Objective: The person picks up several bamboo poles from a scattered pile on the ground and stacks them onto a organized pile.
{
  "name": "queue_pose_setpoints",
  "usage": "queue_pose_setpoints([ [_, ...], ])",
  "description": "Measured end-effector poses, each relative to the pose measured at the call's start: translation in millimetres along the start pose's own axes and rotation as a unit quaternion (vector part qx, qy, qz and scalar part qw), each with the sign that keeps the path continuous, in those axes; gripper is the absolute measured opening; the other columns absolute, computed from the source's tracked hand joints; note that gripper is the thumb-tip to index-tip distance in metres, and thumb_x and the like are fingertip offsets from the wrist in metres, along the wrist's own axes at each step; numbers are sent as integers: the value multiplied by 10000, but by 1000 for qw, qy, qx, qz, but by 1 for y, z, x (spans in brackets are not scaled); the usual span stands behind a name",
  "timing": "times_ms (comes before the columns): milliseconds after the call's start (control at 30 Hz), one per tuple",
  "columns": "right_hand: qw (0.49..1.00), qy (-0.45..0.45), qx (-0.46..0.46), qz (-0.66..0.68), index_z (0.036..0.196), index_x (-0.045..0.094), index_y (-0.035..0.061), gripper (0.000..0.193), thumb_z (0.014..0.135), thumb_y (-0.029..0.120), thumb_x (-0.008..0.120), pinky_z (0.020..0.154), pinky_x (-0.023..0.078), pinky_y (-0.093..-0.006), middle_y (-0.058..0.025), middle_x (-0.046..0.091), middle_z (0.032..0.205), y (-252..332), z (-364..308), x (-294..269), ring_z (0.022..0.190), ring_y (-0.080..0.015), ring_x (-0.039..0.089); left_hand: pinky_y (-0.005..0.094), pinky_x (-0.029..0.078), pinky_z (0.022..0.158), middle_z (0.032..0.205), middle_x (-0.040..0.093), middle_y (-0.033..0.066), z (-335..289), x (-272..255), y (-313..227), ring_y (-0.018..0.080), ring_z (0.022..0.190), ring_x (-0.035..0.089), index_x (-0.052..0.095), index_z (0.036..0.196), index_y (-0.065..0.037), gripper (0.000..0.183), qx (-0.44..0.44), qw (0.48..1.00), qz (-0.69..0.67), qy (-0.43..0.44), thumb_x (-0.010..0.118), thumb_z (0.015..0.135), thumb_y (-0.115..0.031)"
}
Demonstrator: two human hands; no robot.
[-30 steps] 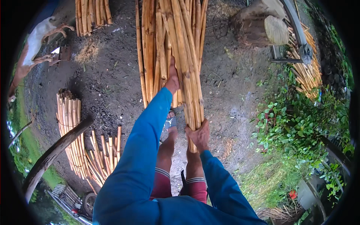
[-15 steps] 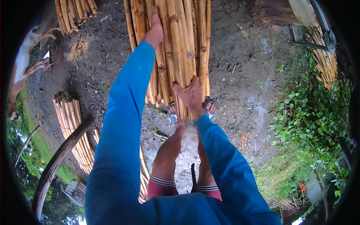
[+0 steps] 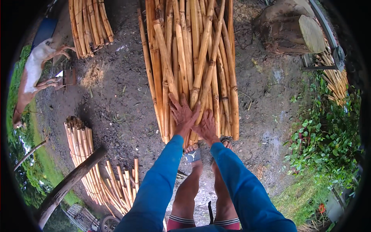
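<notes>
We find the left hand (image 3: 181, 115) and right hand (image 3: 207, 127) spread palm-down across the near ends of the bamboo poles (image 3: 189, 50), centre to upper centre, apparently steadying loose, crossing lengths. Contact beneath the palms is hidden; the top edge cuts off the far ends and another bundle (image 3: 91, 27), upper left.
</notes>
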State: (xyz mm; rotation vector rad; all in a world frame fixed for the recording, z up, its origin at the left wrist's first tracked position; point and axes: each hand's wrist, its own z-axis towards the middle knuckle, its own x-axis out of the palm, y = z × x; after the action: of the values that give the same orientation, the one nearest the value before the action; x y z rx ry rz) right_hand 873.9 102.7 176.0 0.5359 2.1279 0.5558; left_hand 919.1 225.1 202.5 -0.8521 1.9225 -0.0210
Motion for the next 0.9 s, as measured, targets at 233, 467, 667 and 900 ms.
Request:
queue_pose_setpoints([
  [233, 973, -23, -65, 219, 1325, 474, -56, 792, 783, 451, 747, 1073, 357, -444, -294, 427, 1365, -62, 19, 13, 1313, -427, 346, 677, 105, 1134, 1541, -245, 309, 2, 11, -6, 638, 1389, -35, 145, 1532, 20, 1035, 49, 998, -7, 34, 536, 866, -668],
  [467, 807, -66, 201, 551, 959, 603, 20, 386, 923, 399, 668, 533, 411, -305, -18, 587, 751, -32, 9, 12, 622, -123, 517, 664, 129, 1133, 1560, -181, 314, -1, -4, 16, 647, 1378, 55, 149, 1531, 20, 966, 69, 997, -2, 31, 466, 913, -651],
  [667, 800, -98, 182, 563, 1014, 574, 106, 360, 936, 451, 639, 530, 411, -270, 28, 522, 720, -28, 2, 10, 623, -76, 484, 657, 272, 1079, 1574, -22, 312, -11, -6, 30, 641, 1317, 255, 306, 1509, -74, 707, 114, 992, -26, -44, 480, 958, -481],
  [900, 808, -93, 156, 560, 1177, 556, 99, 322, 962, 321, 645, 463, 371, -231, 34, 576, 744, -23, 1, 14, 566, -54, 472, 756, 176, 1053, 1537, 19, 378, -44, 3, 31, 620, 1359, 191, 397, 1459, -80, 705, 122, 989, 85, 6, 560, 910, -491],
])
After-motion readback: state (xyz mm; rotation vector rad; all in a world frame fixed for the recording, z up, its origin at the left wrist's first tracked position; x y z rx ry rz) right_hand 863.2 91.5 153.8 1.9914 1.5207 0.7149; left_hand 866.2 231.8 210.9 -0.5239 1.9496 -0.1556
